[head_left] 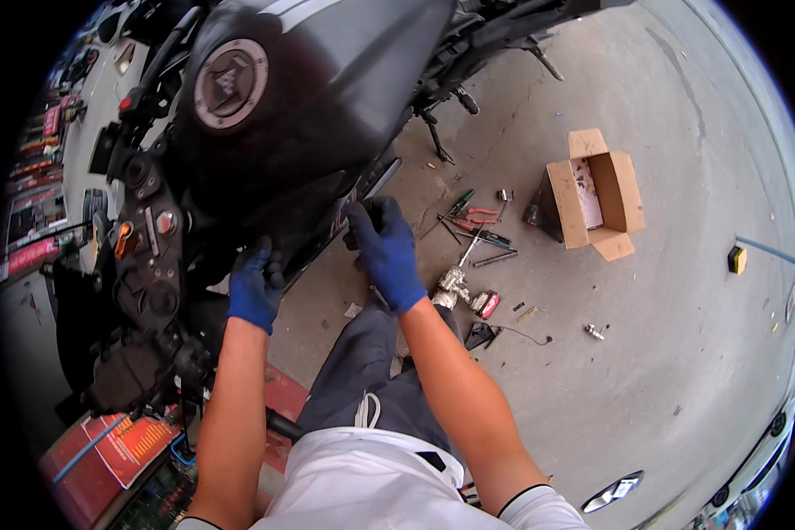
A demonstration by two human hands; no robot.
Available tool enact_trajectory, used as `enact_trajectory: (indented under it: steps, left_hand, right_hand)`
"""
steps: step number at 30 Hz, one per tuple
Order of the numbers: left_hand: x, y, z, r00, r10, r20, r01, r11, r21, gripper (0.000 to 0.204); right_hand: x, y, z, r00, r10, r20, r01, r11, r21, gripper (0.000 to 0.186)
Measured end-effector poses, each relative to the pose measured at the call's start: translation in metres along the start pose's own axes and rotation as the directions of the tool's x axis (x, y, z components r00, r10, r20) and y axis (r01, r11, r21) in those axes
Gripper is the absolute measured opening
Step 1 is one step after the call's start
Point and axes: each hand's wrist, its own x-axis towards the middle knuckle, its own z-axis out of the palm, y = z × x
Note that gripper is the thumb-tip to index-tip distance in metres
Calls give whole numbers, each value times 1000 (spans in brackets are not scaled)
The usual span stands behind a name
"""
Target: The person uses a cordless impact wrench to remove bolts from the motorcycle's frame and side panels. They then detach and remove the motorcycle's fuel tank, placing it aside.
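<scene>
A dark motorcycle fuel tank (327, 79) with a round silver filler cap (230, 84) fills the upper left. Below it runs a black side fairing (278, 208). My left hand (256, 287), in a blue glove with dark fingers, is at the fairing's lower edge, its fingers bent inward. What they hold, if anything, is hidden. To the right, my right hand (385, 252), gloved the same way, is raised beside the fairing's outer edge. Its fingers are curled, and I cannot make out anything between them.
On the concrete floor lie a cordless impact wrench (455, 287), red-handled pliers (482, 216), several screwdrivers and a small metal socket piece (594, 332). An open cardboard box (627, 190) stands farther right. The handlebar clamp (155, 238) is at left; a mirror (613, 492) lies lower right.
</scene>
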Motion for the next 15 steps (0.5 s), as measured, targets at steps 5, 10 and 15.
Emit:
enact_trajectory:
  steps: [5,10,15]
  left_hand:
    - [2,14,-32,996,-73,44,77,992,-100,12]
    - [-24,41,-17,998,-49,46,43,991,127,24]
    - [-45,30,30,995,33,-98,-11,977,211,28]
  right_hand:
    - [10,218,-148,955,35,-294,-128,945,-301,23]
    - [15,489,-289,874,136,-467,-476,436,-764,49]
    - [71,542,-320,825,495,-273,-439,255,-862,60]
